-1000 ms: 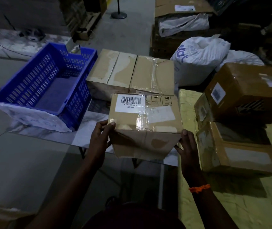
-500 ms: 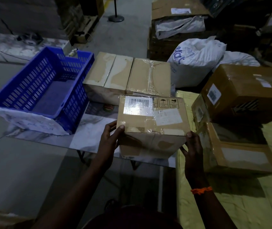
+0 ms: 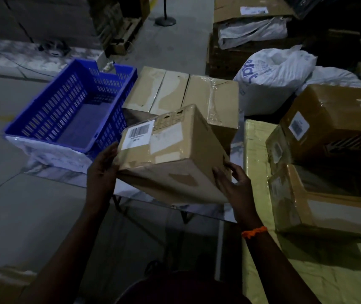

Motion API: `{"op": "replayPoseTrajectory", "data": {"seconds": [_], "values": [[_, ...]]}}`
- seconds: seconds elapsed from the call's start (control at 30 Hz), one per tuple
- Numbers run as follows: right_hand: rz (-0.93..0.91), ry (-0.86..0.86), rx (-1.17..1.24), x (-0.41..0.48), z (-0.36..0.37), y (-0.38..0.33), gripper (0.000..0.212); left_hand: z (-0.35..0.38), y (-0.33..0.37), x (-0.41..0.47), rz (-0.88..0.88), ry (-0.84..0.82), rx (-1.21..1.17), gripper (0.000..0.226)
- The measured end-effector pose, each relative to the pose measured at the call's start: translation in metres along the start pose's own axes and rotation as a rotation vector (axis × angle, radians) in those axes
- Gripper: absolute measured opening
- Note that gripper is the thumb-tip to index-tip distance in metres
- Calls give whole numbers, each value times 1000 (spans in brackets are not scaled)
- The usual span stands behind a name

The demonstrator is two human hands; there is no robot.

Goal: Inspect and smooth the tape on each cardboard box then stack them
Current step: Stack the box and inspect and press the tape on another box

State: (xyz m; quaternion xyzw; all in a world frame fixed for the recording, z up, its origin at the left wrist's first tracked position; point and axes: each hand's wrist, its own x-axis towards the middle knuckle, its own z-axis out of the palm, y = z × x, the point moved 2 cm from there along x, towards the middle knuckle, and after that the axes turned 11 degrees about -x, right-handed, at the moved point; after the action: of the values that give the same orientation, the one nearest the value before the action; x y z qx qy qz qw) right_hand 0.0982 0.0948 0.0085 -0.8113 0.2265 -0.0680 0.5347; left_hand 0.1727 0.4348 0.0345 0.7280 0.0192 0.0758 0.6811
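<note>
Holding tilted box [image 3: 175,137] with left hand [image 3: 102,170] curled on left edge, right hand [image 3: 233,183] wrapped round near-right corner. Grip firmly, turn slowly, scan all tape [image 3: 170,155].

Dim room w/ concrete floor [image 3: 1,194], blue crate [image 3: 50,110] on table [image 3: 65,173]

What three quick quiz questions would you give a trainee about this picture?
1. True or false: the box held between the left hand and the right hand is tilted.
2. What stands to the left of that box? A) a blue crate B) a red bucket C) a green chair
3. Fill in: the orange wristband is on the ___ arm.
Key: 1 true; 2 A; 3 right.
</note>
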Motion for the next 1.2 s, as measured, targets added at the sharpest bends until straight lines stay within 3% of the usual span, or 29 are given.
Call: {"op": "replayPoseTrajectory", "data": {"seconds": [0.1, 0.17, 0.27, 0.37, 0.53, 0.6, 0.7, 0.93, 1.2], "values": [[244, -144, 110, 8, 8, 21, 70, -16, 3, 8, 109, -45, 257, 55], [251, -223, 188, 9, 11, 22, 65, -23, 5, 10, 117, -81, 333, 59], [213, -189, 206, 11, 13, 18, 51, -25, 13, 13, 62, -99, 384, 47], [169, -134, 226, 11, 13, 14, 39, -10, 26, 10, -21, -175, 210, 37], [40, -67, 164, 11, -4, 4, 49, 7, 30, -4, -247, -234, -209, 47], [-15, -37, 74, 13, -15, 2, 44, 16, 21, -15, -320, -263, -202, 55], [-37, 9, 4, 10, -28, 8, 37, 32, 6, -31, -311, -206, -215, 50], [10, 38, 31, 5, -40, 27, 40, 44, -8, -28, -369, -166, -116, 89], [82, -95, 41, 31, -39, 20, 38, 53, -7, 0, -507, -277, -56, 51]]}}
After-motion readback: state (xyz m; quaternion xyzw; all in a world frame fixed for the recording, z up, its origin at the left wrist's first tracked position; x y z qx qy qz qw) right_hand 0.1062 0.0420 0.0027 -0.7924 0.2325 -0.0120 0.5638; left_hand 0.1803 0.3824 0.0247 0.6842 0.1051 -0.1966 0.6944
